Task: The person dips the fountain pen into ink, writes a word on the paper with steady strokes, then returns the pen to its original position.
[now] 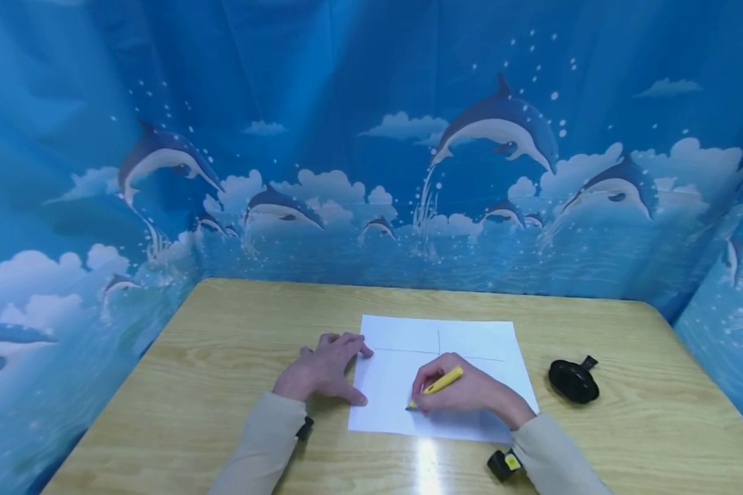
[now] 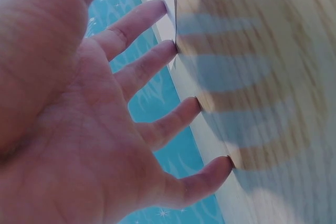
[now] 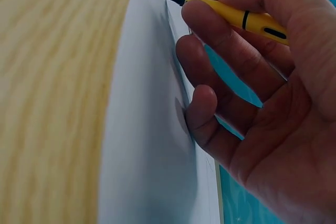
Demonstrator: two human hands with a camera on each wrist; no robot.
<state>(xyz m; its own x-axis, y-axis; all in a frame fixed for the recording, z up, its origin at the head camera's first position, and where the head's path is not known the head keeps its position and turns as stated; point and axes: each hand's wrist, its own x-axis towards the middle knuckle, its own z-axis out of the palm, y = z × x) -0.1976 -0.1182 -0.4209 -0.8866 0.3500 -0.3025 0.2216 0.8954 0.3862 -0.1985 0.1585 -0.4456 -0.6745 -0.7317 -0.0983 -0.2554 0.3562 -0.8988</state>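
My right grip (image 1: 461,393) pinches a yellow fountain pen (image 1: 444,380) near its nib (image 3: 177,0), likely for fine control, working toward 8 o'clock from the middle of the paper (image 1: 380,388). At 9 o'clock my left grip (image 1: 323,372) lies spread over the paper's edge, seemingly to steady it. A black pan-shaped dish (image 1: 572,382) sits apart at 3 o'clock, perhaps leaving room; drawn lines (image 1: 439,353) meet toward 12, before a dolphin-print curtain (image 1: 347,124).
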